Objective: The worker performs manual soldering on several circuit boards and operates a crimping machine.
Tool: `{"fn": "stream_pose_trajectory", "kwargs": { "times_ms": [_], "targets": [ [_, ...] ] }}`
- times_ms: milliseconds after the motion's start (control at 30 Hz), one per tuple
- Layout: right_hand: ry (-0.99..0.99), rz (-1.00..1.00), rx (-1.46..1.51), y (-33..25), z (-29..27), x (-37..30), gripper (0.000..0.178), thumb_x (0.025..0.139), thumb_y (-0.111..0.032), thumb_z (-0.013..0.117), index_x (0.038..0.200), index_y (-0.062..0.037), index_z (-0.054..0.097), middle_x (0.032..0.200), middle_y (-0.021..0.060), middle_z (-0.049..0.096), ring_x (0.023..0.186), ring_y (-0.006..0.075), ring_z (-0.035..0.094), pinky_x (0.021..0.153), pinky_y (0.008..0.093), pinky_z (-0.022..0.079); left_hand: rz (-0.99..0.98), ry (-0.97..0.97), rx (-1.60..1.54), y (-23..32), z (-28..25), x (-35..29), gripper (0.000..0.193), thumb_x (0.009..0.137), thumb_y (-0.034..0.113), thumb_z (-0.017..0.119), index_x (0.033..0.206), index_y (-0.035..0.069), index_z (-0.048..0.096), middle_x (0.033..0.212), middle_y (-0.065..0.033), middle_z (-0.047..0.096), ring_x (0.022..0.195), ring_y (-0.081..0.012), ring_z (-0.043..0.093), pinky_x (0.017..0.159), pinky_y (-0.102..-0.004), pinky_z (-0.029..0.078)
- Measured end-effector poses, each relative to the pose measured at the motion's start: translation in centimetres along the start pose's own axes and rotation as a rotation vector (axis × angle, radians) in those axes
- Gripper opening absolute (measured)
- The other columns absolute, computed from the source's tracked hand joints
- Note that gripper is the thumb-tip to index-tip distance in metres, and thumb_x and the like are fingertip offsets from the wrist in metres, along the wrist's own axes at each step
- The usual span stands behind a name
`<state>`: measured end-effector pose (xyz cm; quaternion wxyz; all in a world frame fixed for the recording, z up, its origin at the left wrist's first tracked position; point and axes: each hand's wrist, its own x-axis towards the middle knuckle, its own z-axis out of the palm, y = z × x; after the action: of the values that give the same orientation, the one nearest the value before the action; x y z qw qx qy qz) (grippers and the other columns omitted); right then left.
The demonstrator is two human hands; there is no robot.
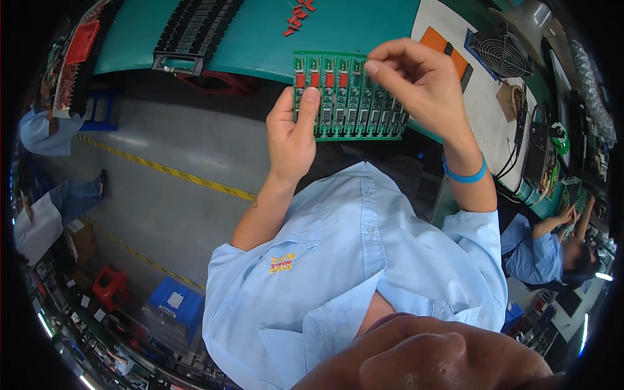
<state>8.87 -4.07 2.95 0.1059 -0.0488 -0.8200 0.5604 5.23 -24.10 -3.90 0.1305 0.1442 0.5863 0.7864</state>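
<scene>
A green circuit board panel [354, 123], divided into several narrow strips, is held up over the near edge of the bench. My left hand [292, 133] grips its left side, the thumb lying on the face of the panel. Red block-shaped components [328, 80] sit on the strips at the left; the strips further right show none. At the panel's upper right, my right hand [416, 81] has thumb and forefinger pinched together. Whatever lies between those fingertips is hidden. More loose red components [296, 23] are scattered on the green mat beyond the panel.
A black slotted rack [195, 32] stands on the green bench mat [260, 49] at left. To the right are an orange board [442, 52], a fan with a round grille [504, 53] and cables. Other people sit at far left and right; a red stool [110, 286] stands on the floor.
</scene>
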Motion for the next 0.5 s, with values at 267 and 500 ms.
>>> {"fn": "stream_pose_trajectory", "kwargs": {
  "times_ms": [267, 500],
  "targets": [
    [0.073, -0.357, -0.306, 0.9, 0.4, 0.8, 0.027, 0.087, -0.010, 0.081, 0.110, 0.0026, 0.075, 0.091, 0.0060, 0.074, 0.076, 0.0123, 0.063, 0.072, 0.0240, 0.052, -0.068, -0.074, -0.074, -0.1, -0.4, -0.3, 0.024, 0.112, 0.019, 0.053, 0.119, 0.000, 0.066, 0.104, -0.0049, 0.072, 0.083, -0.0041, 0.060, 0.076, -0.0189, 0.049],
    [-0.165, 0.011, -0.195, -0.7, -0.2, 0.7, 0.032, 0.086, -0.011, 0.082, 0.113, 0.0033, 0.073, 0.098, 0.0077, 0.076, 0.085, 0.0146, 0.066, 0.082, 0.0270, 0.054, -0.034, -0.058, -0.007, 0.1, -0.4, -0.4, 0.022, 0.110, 0.018, 0.056, 0.116, 0.002, 0.069, 0.093, -0.0011, 0.070, 0.075, -0.0042, 0.056, 0.068, -0.0196, 0.046]
  ]
}}
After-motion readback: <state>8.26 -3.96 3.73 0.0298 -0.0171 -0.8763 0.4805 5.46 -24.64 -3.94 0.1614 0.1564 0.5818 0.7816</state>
